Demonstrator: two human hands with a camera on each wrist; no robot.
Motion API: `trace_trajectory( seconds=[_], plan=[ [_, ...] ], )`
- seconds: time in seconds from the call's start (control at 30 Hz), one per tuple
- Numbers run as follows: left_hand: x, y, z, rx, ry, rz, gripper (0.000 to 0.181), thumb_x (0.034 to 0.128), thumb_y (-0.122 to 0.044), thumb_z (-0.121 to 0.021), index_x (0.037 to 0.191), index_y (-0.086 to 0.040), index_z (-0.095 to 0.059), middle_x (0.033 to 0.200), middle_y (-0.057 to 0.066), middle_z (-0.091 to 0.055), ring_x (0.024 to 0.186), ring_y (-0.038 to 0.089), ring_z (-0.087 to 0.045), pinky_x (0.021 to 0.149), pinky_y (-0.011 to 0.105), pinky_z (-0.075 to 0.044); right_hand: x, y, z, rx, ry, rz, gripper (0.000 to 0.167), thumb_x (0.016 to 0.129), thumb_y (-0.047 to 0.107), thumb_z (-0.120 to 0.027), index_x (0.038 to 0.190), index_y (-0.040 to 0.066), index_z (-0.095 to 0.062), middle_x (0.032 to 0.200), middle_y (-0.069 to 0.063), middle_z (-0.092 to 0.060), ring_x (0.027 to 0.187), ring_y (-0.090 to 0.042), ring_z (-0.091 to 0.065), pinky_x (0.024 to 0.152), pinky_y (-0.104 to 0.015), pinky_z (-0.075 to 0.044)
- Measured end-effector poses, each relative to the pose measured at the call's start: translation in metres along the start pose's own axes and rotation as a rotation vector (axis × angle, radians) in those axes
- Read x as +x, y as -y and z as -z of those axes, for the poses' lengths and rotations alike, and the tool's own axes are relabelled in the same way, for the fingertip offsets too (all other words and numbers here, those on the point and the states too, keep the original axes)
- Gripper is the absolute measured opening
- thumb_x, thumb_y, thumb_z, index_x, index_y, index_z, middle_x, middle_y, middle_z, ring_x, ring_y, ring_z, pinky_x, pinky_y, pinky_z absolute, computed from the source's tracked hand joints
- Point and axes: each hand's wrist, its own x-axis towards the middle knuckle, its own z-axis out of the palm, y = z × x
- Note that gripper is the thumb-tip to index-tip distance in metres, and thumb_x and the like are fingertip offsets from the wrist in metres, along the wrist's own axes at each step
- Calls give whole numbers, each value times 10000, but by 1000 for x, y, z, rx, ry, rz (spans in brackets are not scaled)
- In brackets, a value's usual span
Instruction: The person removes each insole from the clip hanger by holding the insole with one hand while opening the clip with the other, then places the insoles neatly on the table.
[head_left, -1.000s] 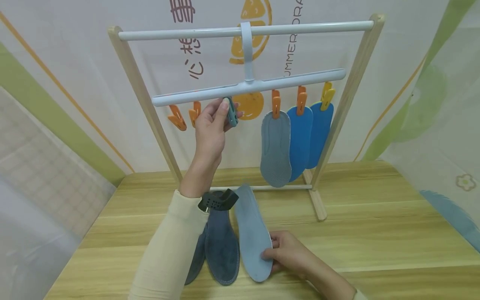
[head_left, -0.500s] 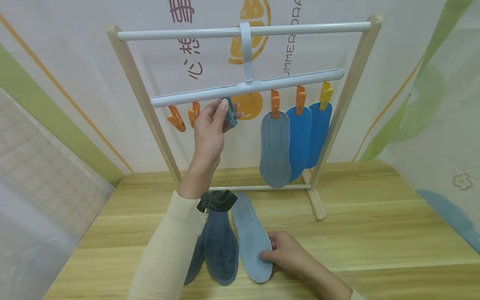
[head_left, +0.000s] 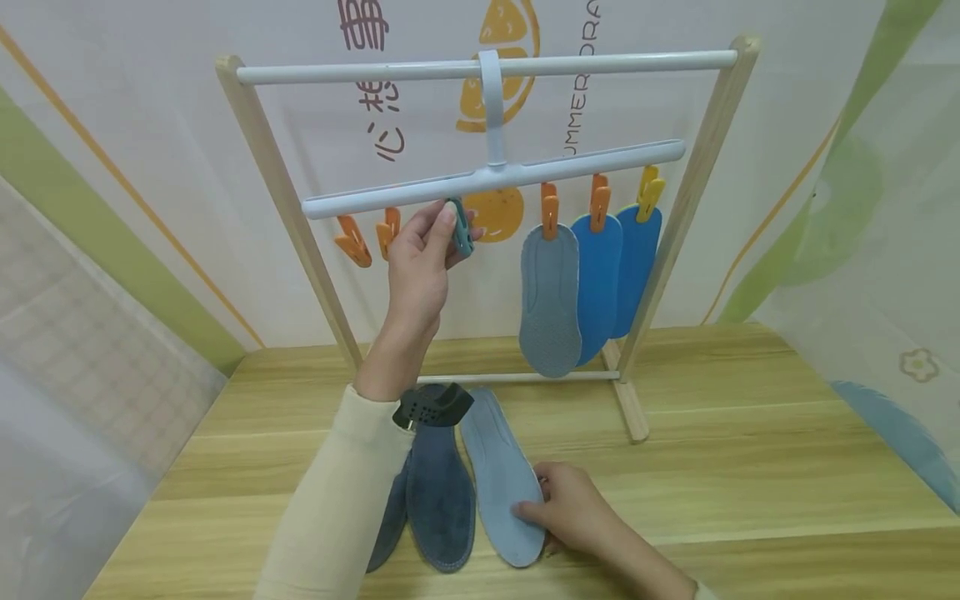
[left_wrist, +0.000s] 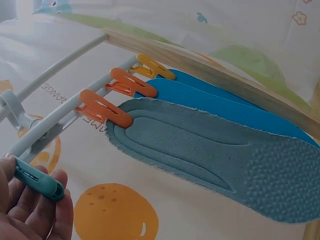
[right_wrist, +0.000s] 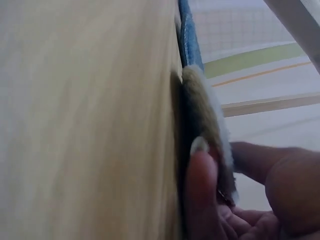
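Observation:
My left hand (head_left: 417, 267) holds a teal clothespin (head_left: 461, 231) under the white hanger bar (head_left: 420, 193). In the left wrist view, thumb and fingertips pinch this clothespin (left_wrist: 40, 180). Low in the head view, my right hand (head_left: 579, 510) grips the near right edge of a light grey-blue insole (head_left: 504, 487), thumb on top. The right wrist view shows fingers beneath the insole (right_wrist: 207, 107), which has a fuzzy underside and a raised edge close to the tabletop. Left of it lies a dark blue insole (head_left: 442, 492), with another dark insole (head_left: 392, 521) partly hidden by my left sleeve.
A wooden rack (head_left: 678, 217) carries the hanger on its white top rod (head_left: 600, 62). Right of centre, orange and yellow clothespins hold a grey insole (head_left: 550, 308) and two blue insoles (head_left: 597, 283). Orange clothespins (head_left: 354, 242) hang at left. A wooden table (head_left: 750, 467) lies below.
The far end of the light insole has come down toward the table, and my right hand has shifted slightly left with it. My left hand stays at the teal clothespin.

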Motion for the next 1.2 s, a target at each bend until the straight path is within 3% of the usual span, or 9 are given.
trace_trajectory(
  seconds=[0.23,0.33,0.47,0.57,0.7,0.8,0.93,1.07,1.2],
  plan=[
    [1,0,1,16,15,-15,384,1065,-256,-519,1391,-58,-565,1267,176,-686,980,93,-729,1002,305,-569,8,3,-7,33,-31,-4,398,873,143,-771,1157,-100,-635,641,-52,-705,379,-79,-587,383,-326,-533],
    [1,0,1,14,19,-21,383,1065,-256,-519,1388,-56,-567,1254,162,-693,976,88,-728,999,302,-570,10,7,-8,-77,-75,29,359,858,196,-790,1074,-63,-668,555,26,-608,391,-39,-527,371,-271,-482],
    [2,1,0,-3,18,-10,372,1060,-249,-527,1375,-58,-579,1240,147,-705,974,91,-731,993,298,-572,10,10,-6,-313,-152,34,346,817,341,-832,873,46,-659,549,85,-438,478,-54,-406,427,-214,-343],
    [3,2,0,-12,16,-3,371,1058,-242,-530,1368,-45,-581,1234,152,-708,968,96,-732,988,297,-575,11,11,-3,-443,-195,12,428,780,441,-850,843,78,-631,624,59,-499,553,-98,-441,482,-244,-368],
    [2,3,1,-4,18,-6,370,1061,-240,-527,1369,-43,-579,1251,180,-695,965,98,-731,982,297,-578,14,11,3,-538,-258,-8,508,783,497,-833,970,53,-668,681,30,-603,605,-115,-523,519,-293,-447],
    [2,2,2,14,21,-12,369,1063,-244,-523,1375,-56,-577,1275,196,-682,969,94,-731,984,296,-577,19,13,12,-522,-319,-11,484,837,465,-799,1051,48,-680,647,43,-607,577,-97,-532,511,-289,-456],
    [2,2,4,31,22,-18,376,1065,-246,-520,1387,-60,-570,1287,197,-678,974,89,-732,990,296,-574,26,20,28,-427,-449,54,391,891,368,-770,1088,38,-695,703,18,-658,614,-88,-591,563,-278,-505],
    [1,2,3,32,25,-13,379,1066,-247,-518,1394,-63,-565,1309,211,-664,981,88,-732,993,295,-573,30,26,42,-322,-587,142,356,914,288,-754,1125,12,-677,922,-96,-717,750,-160,-675,648,-297,-559],
    [1,1,3,29,26,-7,382,1067,-253,-515,1398,-68,-562,1326,224,-651,981,84,-729,985,288,-575,31,31,52,-240,-704,230,380,923,231,-752,1195,-6,-635,1147,-167,-681,911,-270,-703,711,-365,-613]
  ],
)
